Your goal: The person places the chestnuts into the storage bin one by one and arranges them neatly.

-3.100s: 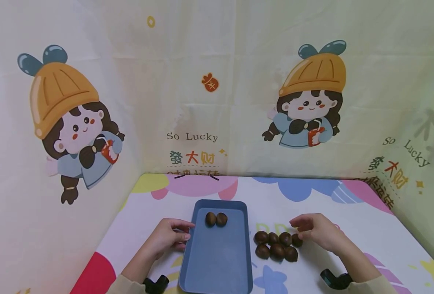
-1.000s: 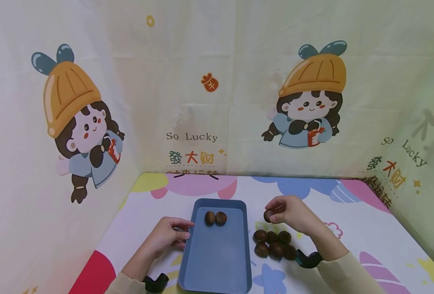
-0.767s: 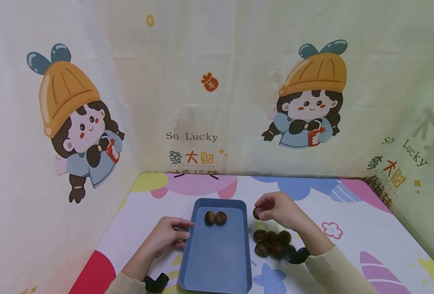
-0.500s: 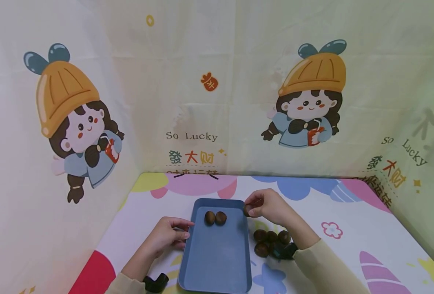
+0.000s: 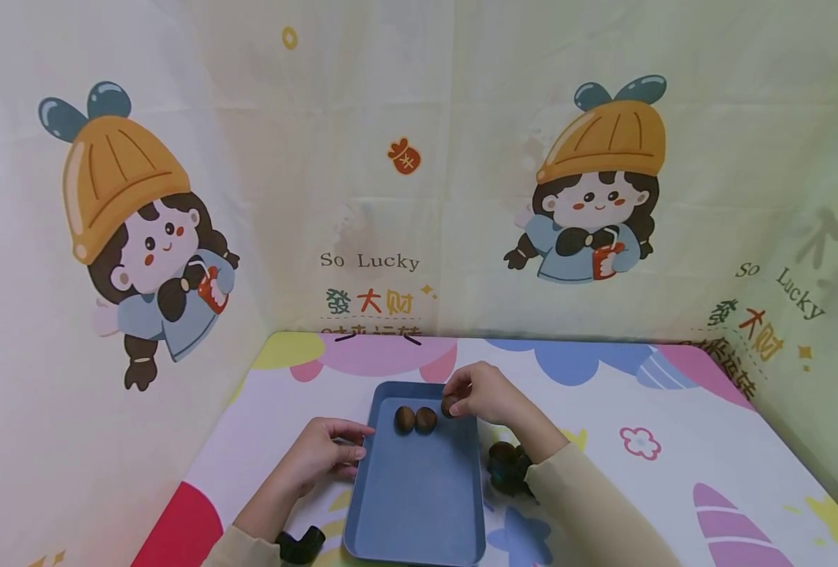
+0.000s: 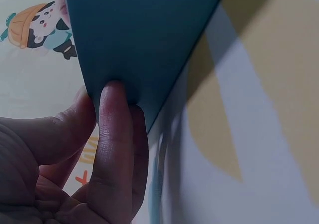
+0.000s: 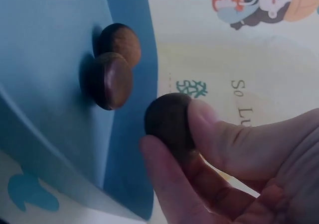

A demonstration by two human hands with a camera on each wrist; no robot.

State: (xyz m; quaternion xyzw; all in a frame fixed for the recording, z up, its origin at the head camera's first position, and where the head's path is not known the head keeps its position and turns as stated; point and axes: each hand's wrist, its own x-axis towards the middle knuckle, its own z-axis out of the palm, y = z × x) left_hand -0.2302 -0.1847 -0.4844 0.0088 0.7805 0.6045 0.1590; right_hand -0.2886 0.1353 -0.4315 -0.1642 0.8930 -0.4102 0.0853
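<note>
My right hand (image 5: 486,394) pinches a brown chestnut (image 7: 169,122) between thumb and fingers, over the far right corner of the blue-grey tray (image 5: 415,496). On the tray near its far end lie two more chestnuts, a left one (image 5: 405,420) and a right one (image 5: 426,420), side by side. My left hand (image 5: 327,453) rests at the tray's left side, its fingertips (image 6: 113,92) against the outer wall and its fingers fairly straight.
Right of the tray, a cluster of chestnuts (image 5: 502,453) is partly hidden behind my right wrist and its camera. A printed cloth (image 5: 624,504) covers the table. Behind it stands a cream cartoon backdrop (image 5: 419,205).
My right hand has picked a chestnut from the cluster and moved left with it, from beside the tray to over its far right corner. The left hand stays in place.
</note>
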